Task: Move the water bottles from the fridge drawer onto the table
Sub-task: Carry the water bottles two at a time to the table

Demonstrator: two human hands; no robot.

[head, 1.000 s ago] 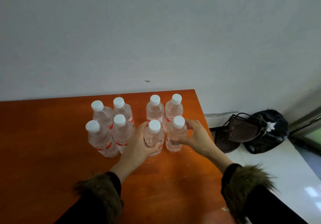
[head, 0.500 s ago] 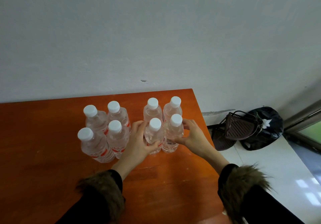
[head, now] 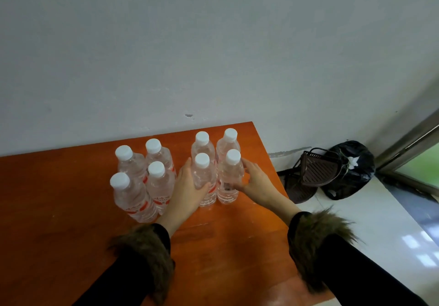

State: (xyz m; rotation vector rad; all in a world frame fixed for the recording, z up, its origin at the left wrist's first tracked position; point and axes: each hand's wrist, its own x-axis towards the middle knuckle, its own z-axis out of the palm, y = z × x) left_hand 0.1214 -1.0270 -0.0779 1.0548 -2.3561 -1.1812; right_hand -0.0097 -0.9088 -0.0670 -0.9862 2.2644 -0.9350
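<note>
Eight bottles (head: 204, 179) stand on the table (head: 59, 210). Left hand (head: 187, 191) and right hand (head: 256, 182) each grasp one front bottle; fridge drawer unseen, remainder unknowable.

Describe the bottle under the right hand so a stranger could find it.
On the orange table, eight capped bottles stand in two groups of four. In the group nearer the table's right edge, it is the front right bottle, the only one the right hand touches.
</note>
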